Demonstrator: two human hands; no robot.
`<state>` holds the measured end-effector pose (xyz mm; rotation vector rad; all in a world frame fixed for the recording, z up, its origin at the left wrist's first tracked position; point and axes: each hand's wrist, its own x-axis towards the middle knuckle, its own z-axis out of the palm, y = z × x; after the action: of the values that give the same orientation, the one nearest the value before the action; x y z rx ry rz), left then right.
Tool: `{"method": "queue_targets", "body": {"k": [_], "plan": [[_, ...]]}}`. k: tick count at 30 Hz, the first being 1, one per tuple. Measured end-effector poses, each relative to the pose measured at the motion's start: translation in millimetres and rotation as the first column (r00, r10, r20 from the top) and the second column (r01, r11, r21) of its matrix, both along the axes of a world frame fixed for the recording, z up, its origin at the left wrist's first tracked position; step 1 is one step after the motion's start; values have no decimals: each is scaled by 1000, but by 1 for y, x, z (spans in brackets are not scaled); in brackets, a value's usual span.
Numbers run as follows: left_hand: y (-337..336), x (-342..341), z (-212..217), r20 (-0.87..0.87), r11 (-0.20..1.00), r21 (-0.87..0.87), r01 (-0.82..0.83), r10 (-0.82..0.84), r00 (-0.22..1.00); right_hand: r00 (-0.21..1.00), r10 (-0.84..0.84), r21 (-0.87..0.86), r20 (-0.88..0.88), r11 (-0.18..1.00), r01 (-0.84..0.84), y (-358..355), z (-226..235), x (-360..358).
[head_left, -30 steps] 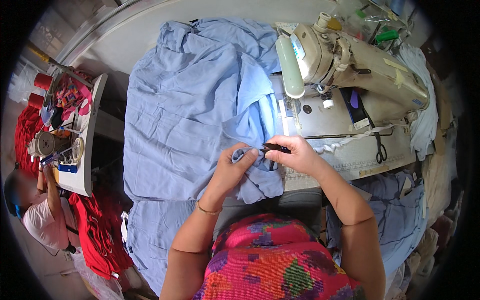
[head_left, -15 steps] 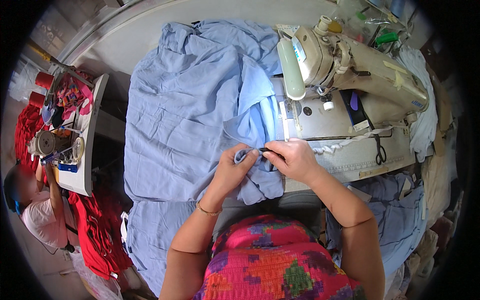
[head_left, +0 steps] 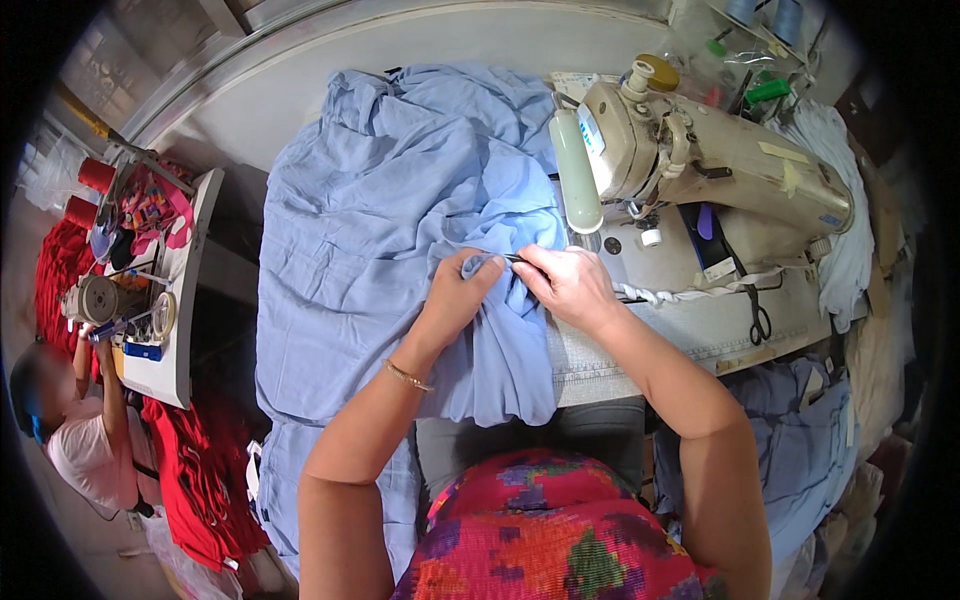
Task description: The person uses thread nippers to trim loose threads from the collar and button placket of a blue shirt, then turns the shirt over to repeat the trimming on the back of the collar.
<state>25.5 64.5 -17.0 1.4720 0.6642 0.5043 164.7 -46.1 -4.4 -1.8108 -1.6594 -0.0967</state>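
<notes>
A large light blue garment (head_left: 390,220) lies spread over the sewing table and hangs off its near edge. My left hand (head_left: 462,290) pinches a small fold of this blue fabric between thumb and fingers. My right hand (head_left: 570,285) is closed around a small dark tool whose tip touches the same fold. Both hands meet just left of the needle area of the beige sewing machine (head_left: 700,160).
Black scissors (head_left: 760,322) lie on the table to the right, next to a white twisted cord (head_left: 690,290). More blue cloth (head_left: 800,450) is piled at lower right. At the left, another person (head_left: 80,440) works at a second machine (head_left: 100,300) with red fabric (head_left: 200,470).
Both hands have shifted slightly left and up along the fabric, keeping the fold and the tool between them.
</notes>
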Motion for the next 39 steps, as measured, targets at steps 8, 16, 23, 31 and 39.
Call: {"method": "queue_targets", "body": {"k": [8,16,23,31,39], "plan": [[2,3,-2,9,998,-46,32,-32,999,1000,-12,16,-5,1000,12,1,-6,2],[1,-3,16,102,952,-282,119,-94,990,918,-155,-140,-364,984,111,-5,2,6],[7,-10,6,179,906,-407,116,-46,983,898,-60,-28,-437,998,53,-10,-1,6],[5,-9,8,163,818,-573,46,59,985,987,4,62,-162,998,6,-12,5,0],[10,-7,6,204,829,-560,6,131,970,992,14,58,-122,998,-7,-11,5,-2]]}}
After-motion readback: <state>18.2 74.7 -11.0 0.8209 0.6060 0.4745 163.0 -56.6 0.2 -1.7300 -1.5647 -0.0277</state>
